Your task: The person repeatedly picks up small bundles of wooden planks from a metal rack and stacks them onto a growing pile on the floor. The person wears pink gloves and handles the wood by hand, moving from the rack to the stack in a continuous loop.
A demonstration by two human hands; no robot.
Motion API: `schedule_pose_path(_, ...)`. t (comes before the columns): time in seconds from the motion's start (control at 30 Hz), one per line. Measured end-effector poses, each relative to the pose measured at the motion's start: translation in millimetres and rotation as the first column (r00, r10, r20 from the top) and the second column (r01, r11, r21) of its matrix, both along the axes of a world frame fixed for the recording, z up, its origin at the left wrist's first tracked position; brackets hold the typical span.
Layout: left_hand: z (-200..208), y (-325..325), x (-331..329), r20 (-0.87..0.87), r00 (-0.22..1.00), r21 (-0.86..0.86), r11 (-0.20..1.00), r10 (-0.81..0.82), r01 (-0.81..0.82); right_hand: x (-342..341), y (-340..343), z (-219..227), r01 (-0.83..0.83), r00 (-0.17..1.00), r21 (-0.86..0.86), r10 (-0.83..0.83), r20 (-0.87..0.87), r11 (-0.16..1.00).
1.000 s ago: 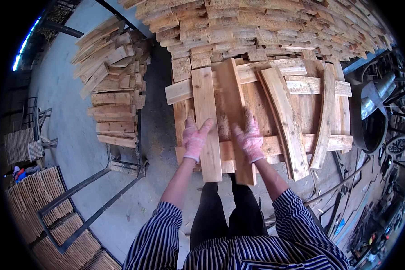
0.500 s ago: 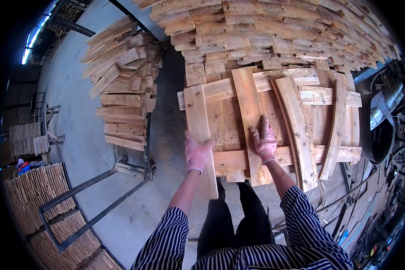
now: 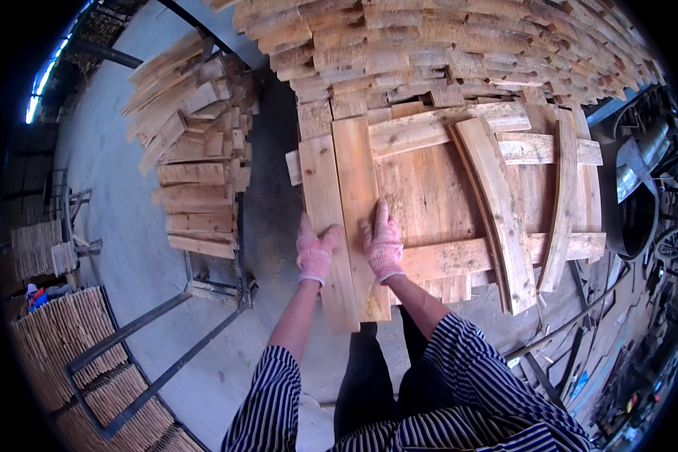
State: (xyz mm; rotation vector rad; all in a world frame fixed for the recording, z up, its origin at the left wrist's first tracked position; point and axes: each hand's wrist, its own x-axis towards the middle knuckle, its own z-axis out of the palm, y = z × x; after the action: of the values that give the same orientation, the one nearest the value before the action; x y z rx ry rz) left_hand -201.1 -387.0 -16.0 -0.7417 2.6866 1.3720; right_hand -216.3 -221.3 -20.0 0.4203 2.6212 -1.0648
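Two pale wooden boards lie side by side across two crosswise planks on a low stack. My left hand, in a pink-and-white work glove, grips the outer edge of the left board, its thumb over the top face. My right hand, gloved alike, holds the right edge of the second board. The boards' long edges touch or nearly touch. Beneath them run the far plank and the near plank. The undersides of the boards are hidden.
Right of my hands, a curved board and a narrower board lie across the planks. A large timber stack rises behind. At left stand a heap of offcuts and a metal frame. A dark metal drum-like housing borders the right.
My right hand has brought the second board leftward, closing the gap to the left board. My left hand has stayed on the left board, whose far end now leans less to the left.
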Motion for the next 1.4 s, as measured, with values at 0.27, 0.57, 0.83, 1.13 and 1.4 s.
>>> schedule_pose_path(0.27, 49.5, -1.3, -36.7, 0.419, 0.880, 0.404, 0.914, -0.223, 0.039, -39.9, 202.3, 10.5, 0.098, 0.874, 0.728, 0.291, -0.388, 0.678)
schedule_pose_path(0.57, -29.6, -44.6, -36.7, 0.357, 0.848, 0.591, 0.798, -0.391, 0.120, -40.6, 257.1, 72.8, 0.067, 0.987, 0.643, 0.043, -0.154, 0.763)
schedule_pose_path(0.83, -3.1, -45.2, -43.8, 0.498, 0.823, 0.270, 0.951, -0.272, 0.151, -72.1, 61.9, 73.9, -0.022, 0.998, 0.186, 0.031, -0.048, 0.982)
schedule_pose_path(1.13, 29.0, -35.2, -41.2, 0.531, 0.812, 0.244, 0.962, -0.240, 0.124, -51.7, 254.3, 64.6, 0.067, 0.997, 0.519, -0.038, -0.067, 0.852)
schedule_pose_path(1.4, -1.1, -66.1, -32.4, 0.445, 0.853, 0.367, 0.924, -0.273, 0.104, -89.0, 146.1, 138.8, -0.021, 0.986, 0.128, -0.001, 0.165, 0.992)
